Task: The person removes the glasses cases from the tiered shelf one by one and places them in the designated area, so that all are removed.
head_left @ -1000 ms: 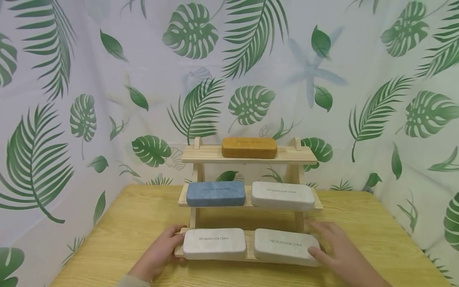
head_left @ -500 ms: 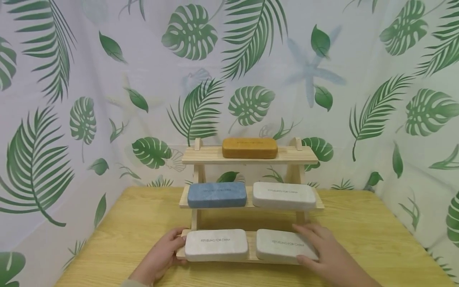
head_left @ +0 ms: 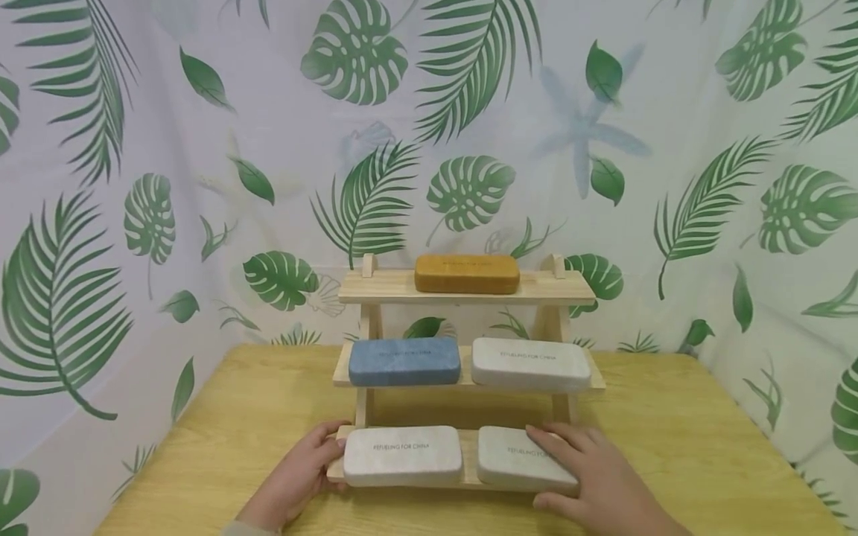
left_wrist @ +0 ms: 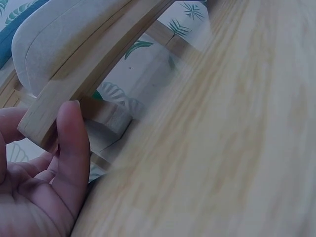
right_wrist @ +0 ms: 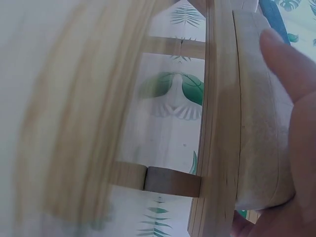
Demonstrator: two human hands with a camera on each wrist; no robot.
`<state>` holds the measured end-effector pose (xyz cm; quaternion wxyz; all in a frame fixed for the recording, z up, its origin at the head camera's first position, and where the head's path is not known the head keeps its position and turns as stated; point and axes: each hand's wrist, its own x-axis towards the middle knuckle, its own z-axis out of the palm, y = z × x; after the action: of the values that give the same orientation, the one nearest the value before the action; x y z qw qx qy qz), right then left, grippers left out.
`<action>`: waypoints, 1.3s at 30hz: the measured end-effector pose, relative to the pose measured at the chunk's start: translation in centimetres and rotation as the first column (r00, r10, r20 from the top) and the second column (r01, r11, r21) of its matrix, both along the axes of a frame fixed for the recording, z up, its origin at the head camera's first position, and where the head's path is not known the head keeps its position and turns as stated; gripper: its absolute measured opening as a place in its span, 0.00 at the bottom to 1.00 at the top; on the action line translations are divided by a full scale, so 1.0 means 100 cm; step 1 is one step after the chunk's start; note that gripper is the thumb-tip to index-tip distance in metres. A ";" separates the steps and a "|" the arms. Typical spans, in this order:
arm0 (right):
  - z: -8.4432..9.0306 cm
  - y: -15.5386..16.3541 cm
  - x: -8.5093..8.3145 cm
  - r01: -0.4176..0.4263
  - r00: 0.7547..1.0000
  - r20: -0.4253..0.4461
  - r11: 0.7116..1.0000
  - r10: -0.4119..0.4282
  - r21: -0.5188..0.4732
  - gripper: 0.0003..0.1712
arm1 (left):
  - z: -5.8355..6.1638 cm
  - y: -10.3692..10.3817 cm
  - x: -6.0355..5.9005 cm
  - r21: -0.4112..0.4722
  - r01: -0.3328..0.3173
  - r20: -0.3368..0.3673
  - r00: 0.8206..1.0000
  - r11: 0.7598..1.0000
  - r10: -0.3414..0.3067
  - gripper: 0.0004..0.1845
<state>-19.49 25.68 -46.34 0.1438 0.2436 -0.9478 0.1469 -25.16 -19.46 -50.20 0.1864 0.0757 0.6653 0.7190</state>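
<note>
A white glasses case (head_left: 402, 455) and a second white glasses case (head_left: 509, 458) lie on the bottom shelf of a three-tier wooden rack (head_left: 469, 476). My left hand (head_left: 304, 469) grips the left end of that shelf; in the left wrist view its thumb (left_wrist: 73, 143) presses against the wood. My right hand (head_left: 596, 476) spans the right end of the second case, fingers across its top and thumb along the front. That end is hidden under the hand in the head view. The right wrist view shows the thumb (right_wrist: 284, 61) overlapping the case.
A blue glasses case (head_left: 404, 362) and another white case (head_left: 529, 365) sit on the middle shelf, with an orange case (head_left: 467, 275) on the top one. The rack stands on a wooden table (head_left: 221, 424) before a leaf-print curtain (head_left: 429, 112).
My right hand has slid leftward from the case's right end to farther over its top. My left hand keeps its grip on the shelf, and the cases stay in place.
</note>
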 end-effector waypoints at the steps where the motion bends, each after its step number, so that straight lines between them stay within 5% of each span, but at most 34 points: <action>1: 0.000 0.001 -0.001 -0.001 1.000 -0.010 1.000 0.001 0.005 0.47 | 0.001 0.000 -0.001 -0.003 0.000 -0.008 1.000 1.000 0.000 0.32; 14: 0.001 0.004 -0.001 0.017 1.000 0.003 0.999 -0.017 0.037 0.48 | -0.002 0.002 -0.004 -0.019 0.017 -0.014 1.000 1.000 -0.017 0.32; 21: -0.005 0.006 -0.002 -0.028 0.997 -0.066 0.999 0.031 0.045 0.48 | -0.001 -0.001 -0.002 -0.040 0.012 0.032 0.999 0.999 -0.011 0.37; 39: 0.013 0.012 0.003 -0.091 0.992 0.096 0.993 0.084 0.072 0.46 | 0.001 0.000 0.003 -0.022 0.026 0.006 1.000 0.999 -0.025 0.34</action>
<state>-19.19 26.89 -45.08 0.0836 0.2830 -0.9468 0.1282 -24.82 -19.51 -50.13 0.1982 0.0801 0.6718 0.7093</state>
